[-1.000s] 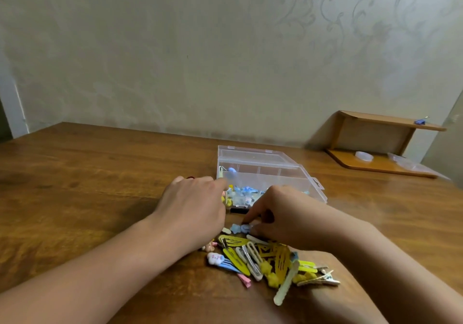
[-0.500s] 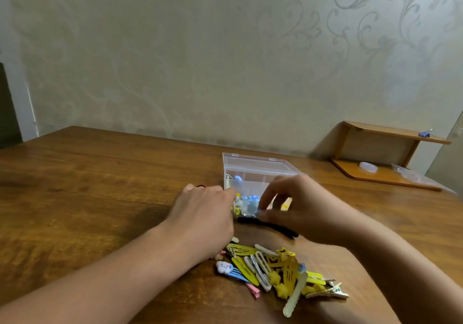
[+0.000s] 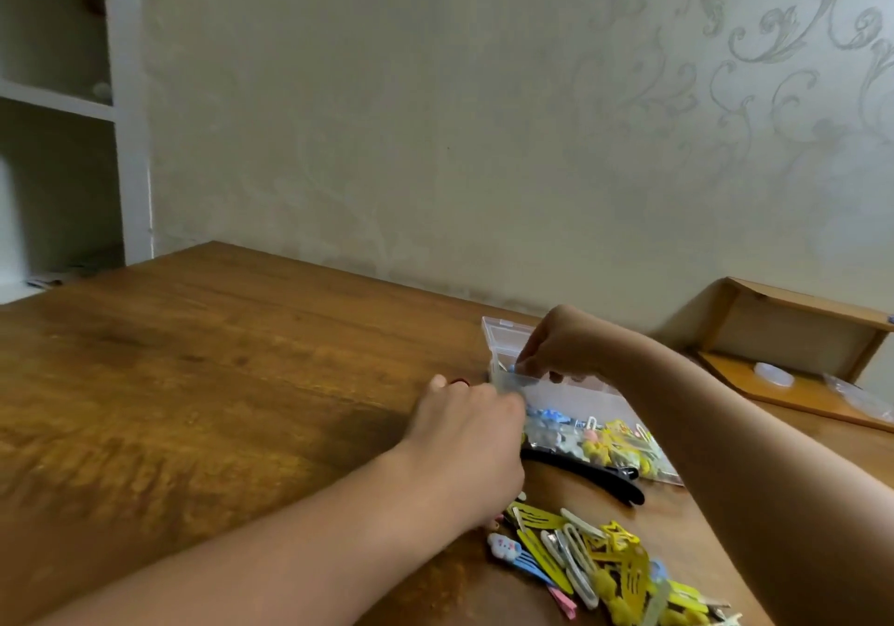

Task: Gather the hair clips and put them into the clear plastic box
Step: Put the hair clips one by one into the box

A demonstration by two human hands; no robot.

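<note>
Head view: loose hair clips point(image 3: 595, 562) heaped nearest, just right of the left hand point(image 3: 471, 437), the closer hand, which rests curled against the clear plastic box point(image 3: 580, 398). Black clip point(image 3: 588, 473) lies crosswise between heap and box. Right hand point(image 3: 561, 352) over the far compartment, fingertips pressed together; contents unreadable.

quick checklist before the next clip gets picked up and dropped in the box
1. Clear plastic box open on top: ok.
2. Left hand steadying the box at its near left corner: ok.
3. Right hand free for the next clip: cannot tell; its fingertips are down inside the box, possibly pinching a blue clip.
4. Clips left to gather: ok, a pile of clips lies on the table.
5. Path from pile to box clear: not ok, a black clip lies between them.
</note>
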